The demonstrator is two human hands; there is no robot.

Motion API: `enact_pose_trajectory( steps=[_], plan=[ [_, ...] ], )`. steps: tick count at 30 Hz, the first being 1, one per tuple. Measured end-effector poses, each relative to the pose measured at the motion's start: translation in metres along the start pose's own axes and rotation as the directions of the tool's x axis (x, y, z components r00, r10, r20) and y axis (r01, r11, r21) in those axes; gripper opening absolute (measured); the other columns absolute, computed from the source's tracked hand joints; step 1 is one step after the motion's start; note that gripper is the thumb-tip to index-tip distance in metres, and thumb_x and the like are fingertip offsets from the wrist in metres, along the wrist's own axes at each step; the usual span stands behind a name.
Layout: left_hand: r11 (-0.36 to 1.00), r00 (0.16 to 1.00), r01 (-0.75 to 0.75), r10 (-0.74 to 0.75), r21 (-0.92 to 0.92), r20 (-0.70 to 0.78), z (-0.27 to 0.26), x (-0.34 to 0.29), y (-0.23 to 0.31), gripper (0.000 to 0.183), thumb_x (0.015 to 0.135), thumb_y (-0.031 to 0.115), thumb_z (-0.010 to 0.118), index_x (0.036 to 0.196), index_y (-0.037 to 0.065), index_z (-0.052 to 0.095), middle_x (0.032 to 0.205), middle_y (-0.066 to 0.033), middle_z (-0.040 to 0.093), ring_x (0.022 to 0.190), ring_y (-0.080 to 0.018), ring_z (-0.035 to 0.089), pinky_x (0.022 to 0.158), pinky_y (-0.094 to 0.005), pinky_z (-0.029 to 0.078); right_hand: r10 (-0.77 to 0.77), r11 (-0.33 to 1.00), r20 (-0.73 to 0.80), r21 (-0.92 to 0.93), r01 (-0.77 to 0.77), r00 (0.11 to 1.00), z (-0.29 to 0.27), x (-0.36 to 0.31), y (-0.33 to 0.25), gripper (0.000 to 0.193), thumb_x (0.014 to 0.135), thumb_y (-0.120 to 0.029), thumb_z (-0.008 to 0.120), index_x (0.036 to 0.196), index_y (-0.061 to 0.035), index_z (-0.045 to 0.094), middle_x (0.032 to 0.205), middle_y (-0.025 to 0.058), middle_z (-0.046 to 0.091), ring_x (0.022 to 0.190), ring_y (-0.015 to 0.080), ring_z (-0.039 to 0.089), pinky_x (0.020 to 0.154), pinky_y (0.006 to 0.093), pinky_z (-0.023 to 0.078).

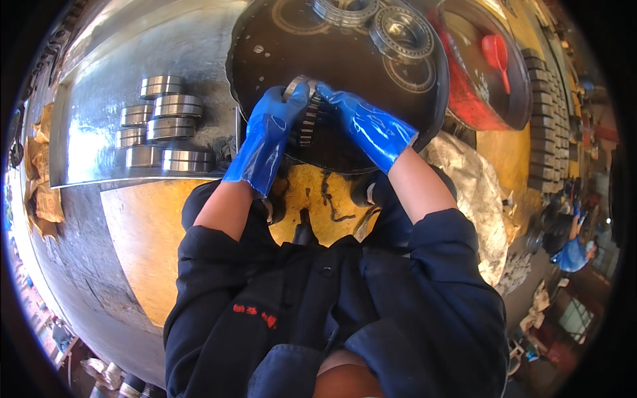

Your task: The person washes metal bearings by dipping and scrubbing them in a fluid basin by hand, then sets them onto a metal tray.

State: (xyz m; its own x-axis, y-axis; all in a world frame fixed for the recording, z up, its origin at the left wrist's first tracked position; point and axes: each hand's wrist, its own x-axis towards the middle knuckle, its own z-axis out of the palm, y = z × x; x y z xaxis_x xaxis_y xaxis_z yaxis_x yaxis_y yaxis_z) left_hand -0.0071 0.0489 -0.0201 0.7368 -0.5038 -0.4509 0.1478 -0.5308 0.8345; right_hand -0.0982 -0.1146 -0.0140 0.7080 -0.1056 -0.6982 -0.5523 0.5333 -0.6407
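Both my hands wear long blue rubber gloves and meet over a wide round basin of dark liquid (265,63). My left hand (282,106) is closed on the left side of a steel roller bearing (309,119), whose bright rim shows between the gloves. From the other side, my right hand (335,98) grips the same bearing with its fingers at the upper edge. A row of rollers is visible below the fingers; the gloves cover much of the rest. At the basin's far side lie two more bearings, one at the right (402,33) and one at the top (346,9).
On a metal tray (86,126) at the left stand several shiny steel rings (171,129) in stacks. Right of the basin is a red tub (471,93) with a red scoop (495,56). Dark rings (545,126) line up farther right. A stained cloth (474,192) lies beside my right arm.
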Motion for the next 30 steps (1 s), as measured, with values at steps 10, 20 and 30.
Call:
enact_pose_trajectory(
  steps=[10, 20, 30],
  plan=[
    [0.878, 0.953, 0.295, -0.3, -0.376, 0.048, -0.022, 0.006, -0.035, 0.072, 0.104, 0.061, 0.049, 0.127, -0.005, 0.067, 0.115, -0.0183, 0.074, 0.103, -0.0281, 0.07, 0.1, -0.0381, 0.051, -0.051, 0.959, 0.158, 0.282, 0.005, 0.986, 0.044, -0.011, 0.011, 0.037, 0.102, -0.026, 0.068, 0.134, -0.0074, 0.065, 0.125, 0.0131, 0.071, 0.113, 0.0237, 0.07, 0.101, 0.0386, 0.057],
    [0.568, 0.932, 0.362, -0.218, -0.739, 0.289, -0.005, 0.009, -0.025, 0.069, 0.106, 0.062, 0.043, 0.131, 0.003, 0.068, 0.117, -0.0149, 0.076, 0.104, -0.0295, 0.071, 0.103, -0.0405, 0.052, -0.159, 0.573, 0.199, -0.779, 0.254, 0.967, -0.004, -0.003, 0.067, 0.052, 0.088, -0.007, 0.08, 0.137, -0.003, 0.064, 0.132, 0.0158, 0.07, 0.127, 0.0292, 0.063, 0.111, 0.0405, 0.05],
    [0.533, 0.92, 0.386, -0.162, -0.753, 0.356, -0.005, 0.014, -0.035, 0.068, 0.106, 0.064, 0.042, 0.129, 0.005, 0.069, 0.116, -0.0133, 0.076, 0.101, -0.0291, 0.072, 0.1, -0.0439, 0.054, -0.178, 0.854, 0.301, -0.426, 0.299, 0.937, -0.006, 0.003, 0.061, 0.058, 0.092, -0.012, 0.079, 0.144, -0.0028, 0.057, 0.142, 0.0155, 0.064, 0.129, 0.0301, 0.062, 0.114, 0.0414, 0.046]
  ],
)
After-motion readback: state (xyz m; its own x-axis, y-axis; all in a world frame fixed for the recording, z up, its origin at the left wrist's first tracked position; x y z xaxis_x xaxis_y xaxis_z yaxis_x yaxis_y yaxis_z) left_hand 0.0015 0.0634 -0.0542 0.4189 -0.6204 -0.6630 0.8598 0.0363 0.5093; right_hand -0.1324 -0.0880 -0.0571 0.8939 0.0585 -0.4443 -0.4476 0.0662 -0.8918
